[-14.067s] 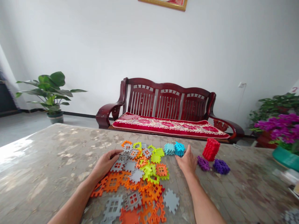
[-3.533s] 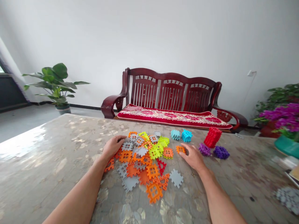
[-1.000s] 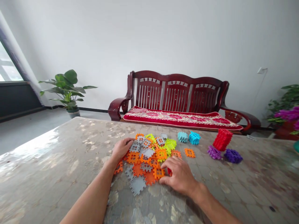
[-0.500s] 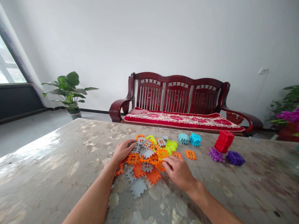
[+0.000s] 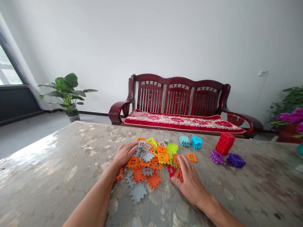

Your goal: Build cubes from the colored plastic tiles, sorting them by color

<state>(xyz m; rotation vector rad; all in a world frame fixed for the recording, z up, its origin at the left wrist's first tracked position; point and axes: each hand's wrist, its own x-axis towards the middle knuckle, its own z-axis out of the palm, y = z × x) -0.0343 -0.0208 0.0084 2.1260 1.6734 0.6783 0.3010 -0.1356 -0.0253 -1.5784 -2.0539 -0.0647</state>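
Observation:
A loose pile of flat interlocking plastic tiles [image 5: 149, 159], orange, grey and lime green, lies on the marble-patterned table [image 5: 59, 167]. My left hand [image 5: 124, 154] rests open on the pile's left edge, fingers flat on grey and orange tiles. My right hand [image 5: 189, 179] lies open and flat on the table at the pile's right side, its fingers over an orange tile [image 5: 179, 173] beside a red triangular tile [image 5: 170, 170]. One orange tile [image 5: 192, 157] sits apart to the right.
Two light blue tile cubes [image 5: 190, 141] stand behind the pile. A red tile cylinder [image 5: 224, 143] and two purple tile clusters [image 5: 227, 158] sit at the right. Beyond the table are a wooden bench [image 5: 180, 104], a potted plant [image 5: 67, 93] and purple flowers [image 5: 292, 117].
My right hand has left the pile's middle, slid right and towards me, and spread flat from its curled pinch. A red triangular tile now shows beside it. My left hand has stayed put.

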